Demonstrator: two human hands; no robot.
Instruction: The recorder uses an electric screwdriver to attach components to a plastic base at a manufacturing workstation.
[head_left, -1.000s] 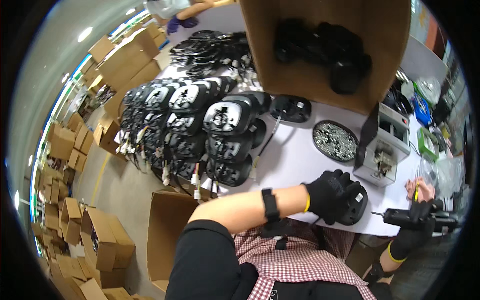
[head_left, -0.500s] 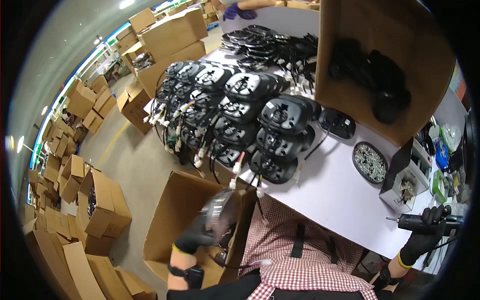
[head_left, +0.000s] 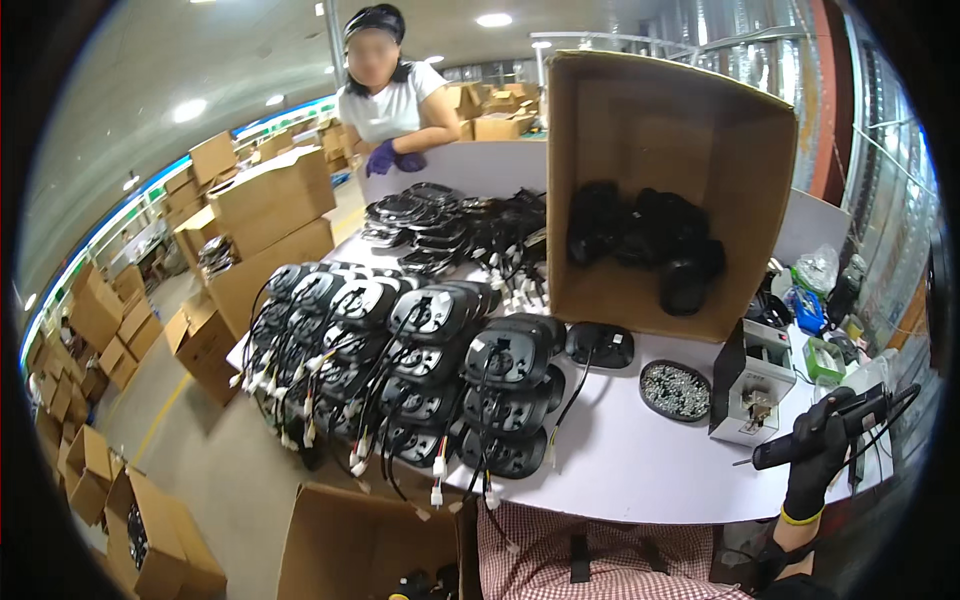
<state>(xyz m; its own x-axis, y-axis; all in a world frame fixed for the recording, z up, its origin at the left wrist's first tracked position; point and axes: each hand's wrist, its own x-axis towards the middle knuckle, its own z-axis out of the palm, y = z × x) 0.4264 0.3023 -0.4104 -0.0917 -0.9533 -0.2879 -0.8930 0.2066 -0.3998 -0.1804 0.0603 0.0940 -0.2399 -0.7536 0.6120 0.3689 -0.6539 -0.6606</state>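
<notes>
My right hand, in a black glove with a yellow cuff, is wrapped around a black electric screwdriver. Its thin bit points left over the table's right edge, and a black cable trails from its back. At the bottom of the picture my left hand shows only in part, low in an open cardboard box beside black parts; its fingers cannot be made out. Stacked black rounded housings with dangling cables and white connectors fill the table's left half. One single housing lies apart, its cable hanging forward.
An oval dish of small metal screws stands on the white table, left of a small box. A large carton holding black parts rises behind. Across the table, a person with purple gloves leans near flat black parts.
The view has tilted up, showing the person opposite. My left hand, earlier holding a blurred dark shiny part above the box, is now lower and mostly out of sight. My right hand keeps the screwdriver.
</notes>
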